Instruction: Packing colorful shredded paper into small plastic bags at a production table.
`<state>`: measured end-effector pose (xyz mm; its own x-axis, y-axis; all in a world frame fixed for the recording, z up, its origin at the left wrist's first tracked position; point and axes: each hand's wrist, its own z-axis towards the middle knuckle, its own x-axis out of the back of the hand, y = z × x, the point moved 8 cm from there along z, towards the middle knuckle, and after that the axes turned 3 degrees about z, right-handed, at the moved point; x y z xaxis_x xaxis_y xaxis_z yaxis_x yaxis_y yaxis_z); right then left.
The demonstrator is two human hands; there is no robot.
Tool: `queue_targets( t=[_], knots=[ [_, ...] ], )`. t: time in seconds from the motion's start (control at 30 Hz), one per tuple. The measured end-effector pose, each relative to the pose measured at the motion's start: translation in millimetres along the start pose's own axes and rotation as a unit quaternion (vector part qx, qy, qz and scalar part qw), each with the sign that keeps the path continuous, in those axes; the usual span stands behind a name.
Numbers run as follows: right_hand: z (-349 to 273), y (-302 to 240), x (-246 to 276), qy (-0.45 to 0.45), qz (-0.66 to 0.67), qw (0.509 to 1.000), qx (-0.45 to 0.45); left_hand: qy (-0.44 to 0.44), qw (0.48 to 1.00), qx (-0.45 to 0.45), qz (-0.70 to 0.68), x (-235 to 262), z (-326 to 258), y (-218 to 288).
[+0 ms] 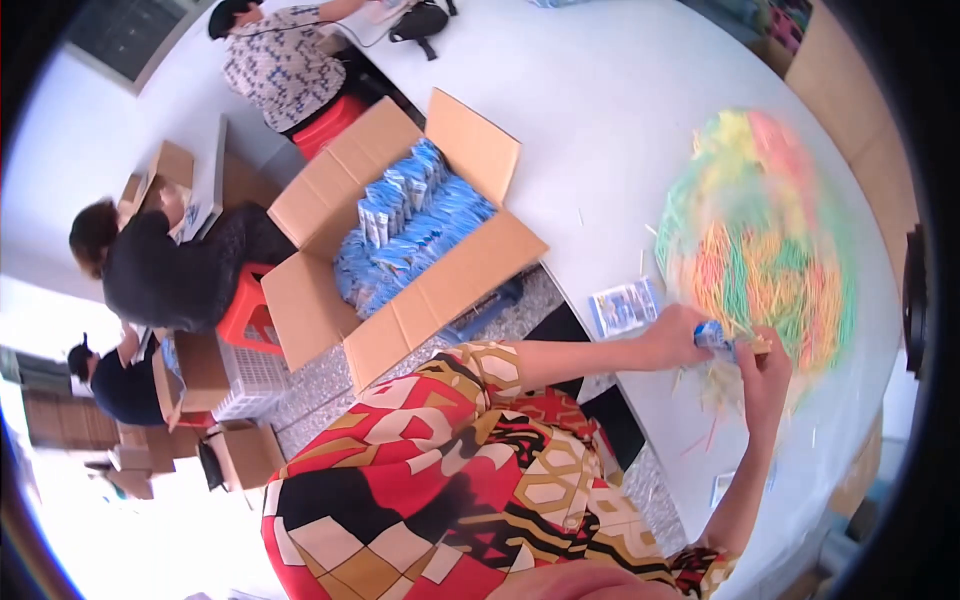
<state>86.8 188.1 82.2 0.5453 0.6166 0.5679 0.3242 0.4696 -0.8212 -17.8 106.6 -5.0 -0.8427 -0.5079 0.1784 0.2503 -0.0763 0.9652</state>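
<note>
My left hand (675,339) is closed around a small blue packet (711,336) above the white table. Its far end meets my right hand (766,368), whose fingers are pinched on a small bunch of thin yellowish sticks (757,346). I cannot make out whether the sticks are inside the packet's mouth. Just beyond both hands lies a big heap of thin pink, yellow and green sticks (770,280), partly behind a hazy clear plastic bag. Flat blue-and-white printed packets (625,307) lie on the table beside my left wrist.
An open cardboard box (440,290) full of blue packets (425,225) stands left of the table (580,120). Loose sticks lie near the heap. Three people sit working at the left, two on red stools (247,310). A black bag (420,22) lies at the table's far end.
</note>
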Motion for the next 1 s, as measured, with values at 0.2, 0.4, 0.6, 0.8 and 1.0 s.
queue_targets(
  t=[0.2,0.4,0.6,0.8,1.0],
  knots=[
    [14,-2,-13,-0.022,0.052,0.998,0.031,0.023,0.999,-0.001,-0.024,21,3,10],
    [17,9,-2,-0.006,0.100,0.992,0.076,0.000,1.000,0.009,-0.025,11,7,5],
    [24,2,2,0.019,0.063,0.998,0.020,0.024,0.998,0.005,-0.054,12,14,-13],
    [34,5,10,0.050,0.140,0.988,0.041,-0.060,0.993,0.087,-0.056,19,9,-5],
    [12,34,-10,-0.070,0.228,0.970,0.042,-0.079,0.985,0.065,-0.137,11,3,5]
  ],
)
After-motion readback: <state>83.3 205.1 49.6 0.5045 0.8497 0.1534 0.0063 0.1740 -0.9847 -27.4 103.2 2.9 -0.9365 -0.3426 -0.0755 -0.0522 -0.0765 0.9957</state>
